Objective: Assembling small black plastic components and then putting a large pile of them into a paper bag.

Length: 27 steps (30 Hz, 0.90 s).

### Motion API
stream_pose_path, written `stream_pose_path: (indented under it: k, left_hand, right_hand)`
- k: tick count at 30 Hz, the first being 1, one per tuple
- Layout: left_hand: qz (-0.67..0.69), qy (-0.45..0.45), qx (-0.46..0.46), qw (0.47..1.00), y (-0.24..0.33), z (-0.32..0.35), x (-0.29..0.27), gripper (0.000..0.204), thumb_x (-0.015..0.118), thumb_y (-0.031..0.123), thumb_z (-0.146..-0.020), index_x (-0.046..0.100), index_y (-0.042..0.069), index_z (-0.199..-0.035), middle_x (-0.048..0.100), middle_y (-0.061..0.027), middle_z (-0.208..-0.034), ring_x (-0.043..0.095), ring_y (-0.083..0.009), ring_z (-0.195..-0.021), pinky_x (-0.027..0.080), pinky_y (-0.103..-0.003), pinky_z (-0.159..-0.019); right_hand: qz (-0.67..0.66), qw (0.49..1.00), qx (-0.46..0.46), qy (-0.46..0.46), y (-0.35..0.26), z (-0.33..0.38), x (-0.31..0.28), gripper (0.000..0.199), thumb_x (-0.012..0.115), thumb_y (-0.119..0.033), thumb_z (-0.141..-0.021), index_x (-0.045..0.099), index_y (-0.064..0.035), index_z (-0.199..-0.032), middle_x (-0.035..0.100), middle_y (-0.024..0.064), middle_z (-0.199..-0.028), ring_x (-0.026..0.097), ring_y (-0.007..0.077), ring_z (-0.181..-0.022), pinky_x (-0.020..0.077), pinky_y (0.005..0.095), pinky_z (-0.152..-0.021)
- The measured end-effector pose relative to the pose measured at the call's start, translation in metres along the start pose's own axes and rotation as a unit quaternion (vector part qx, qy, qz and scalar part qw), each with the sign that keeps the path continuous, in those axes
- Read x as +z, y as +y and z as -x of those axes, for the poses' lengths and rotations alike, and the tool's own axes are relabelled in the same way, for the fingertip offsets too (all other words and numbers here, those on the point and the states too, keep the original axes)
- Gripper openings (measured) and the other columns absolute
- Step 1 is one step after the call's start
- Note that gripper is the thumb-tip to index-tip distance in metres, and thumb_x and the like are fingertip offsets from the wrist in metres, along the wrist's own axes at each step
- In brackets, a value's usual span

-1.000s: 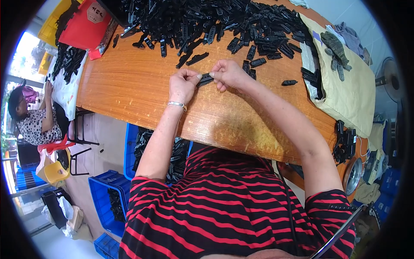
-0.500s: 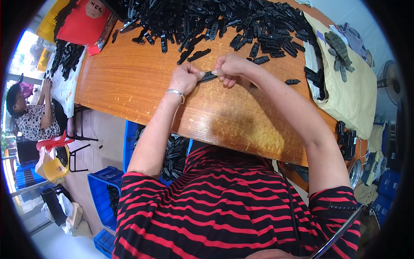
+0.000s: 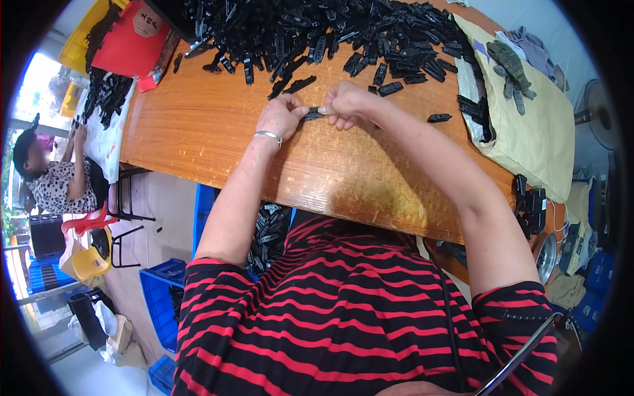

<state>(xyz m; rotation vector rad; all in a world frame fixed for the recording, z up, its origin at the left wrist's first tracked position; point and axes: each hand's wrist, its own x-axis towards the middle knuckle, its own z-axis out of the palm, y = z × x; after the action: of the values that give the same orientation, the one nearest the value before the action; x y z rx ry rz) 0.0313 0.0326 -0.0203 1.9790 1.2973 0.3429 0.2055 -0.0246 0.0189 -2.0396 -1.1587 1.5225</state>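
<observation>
Between my two hands, just above the wooden table (image 3: 218, 142), is a small black plastic part (image 3: 314, 113) with a slotted, elongated body. My left hand (image 3: 280, 117), with a silver bracelet at its wrist, pinches its left end between thumb and fingers. At the other end my right hand (image 3: 347, 105) grips it, thumb on top and fingers curled. My fingers cover both ends of the part. Beyond my hands lie a couple of loose black parts (image 3: 300, 85), and a large heap of similar black pieces (image 3: 370, 33) spreads along the far side.
A pale sack (image 3: 528, 138) holding black parts stands at the right, with a grey glove (image 3: 512, 69) on top. One black part (image 3: 439, 118) lies near it. A red bag (image 3: 132, 39) sits far left. Blue crates (image 3: 158, 284) stand below the table. Another person (image 3: 63, 175) works at left.
My view has shifted slightly, so table things appear a little displaced. Both hands keep their hold on the black part and have drawn slightly closer together.
</observation>
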Motion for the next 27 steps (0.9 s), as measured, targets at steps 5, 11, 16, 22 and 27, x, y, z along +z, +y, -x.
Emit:
stream_pose_path:
  k: [5,11,16,22,27]
  left_hand:
    - [-0.028,0.019,0.040,0.999,0.005,0.021,-0.004,0.025,0.072,0.024,-0.083,0.068,0.005,-0.099,0.068,-0.0091,-0.080,0.062,-0.0168,-0.072,0.049,-0.031,-0.071]
    - [0.113,-0.070,0.070,0.989,0.000,0.045,-0.002,0.030,0.073,0.024,-0.081,0.066,0.000,-0.097,0.067,-0.0125,-0.077,0.063,-0.0195,-0.069,0.049,-0.032,-0.065]
    - [0.007,0.031,0.172,0.985,0.020,0.068,-0.001,0.021,0.072,0.017,-0.080,0.064,0.002,-0.093,0.064,-0.0096,-0.079,0.060,-0.0204,-0.070,0.048,-0.032,-0.064]
    - [0.035,0.040,0.220,0.974,0.019,0.081,0.000,0.020,0.072,0.008,-0.079,0.063,0.001,-0.096,0.061,-0.0095,-0.087,0.062,-0.0207,-0.076,0.049,-0.030,-0.068]
    - [0.034,-0.032,0.210,0.977,0.006,0.092,-0.004,0.022,0.071,0.006,-0.079,0.064,0.001,-0.100,0.062,-0.0106,-0.089,0.062,-0.0202,-0.078,0.050,-0.030,-0.069]
  right_hand:
    - [-0.036,0.984,-0.169,0.031,0.031,0.003,0.006,0.010,0.059,-0.009,-0.090,0.058,0.0008,-0.093,0.065,0.0074,-0.070,0.061,0.0137,-0.051,0.0474,0.0260,-0.045]
    - [0.159,0.909,-0.347,0.169,0.045,0.029,0.011,0.020,0.066,-0.010,-0.085,0.055,-0.0003,-0.099,0.063,0.0094,-0.074,0.064,0.0203,-0.063,0.0510,0.0323,-0.060]
    - [0.198,0.832,-0.464,0.231,0.057,0.046,0.024,0.028,0.067,-0.022,-0.083,0.056,-0.0049,-0.103,0.065,0.0168,-0.096,0.063,0.0350,-0.087,0.0483,0.0426,-0.074]
    - [0.221,0.869,-0.393,0.201,0.050,0.059,0.030,0.027,0.068,-0.022,-0.082,0.058,-0.0061,-0.101,0.066,0.0164,-0.089,0.063,0.0364,-0.084,0.0486,0.0439,-0.072]
    - [0.167,0.896,-0.375,0.168,0.064,0.068,0.049,0.029,0.070,-0.026,-0.081,0.059,-0.0063,-0.098,0.064,0.0144,-0.088,0.064,0.0327,-0.082,0.0489,0.0403,-0.069]
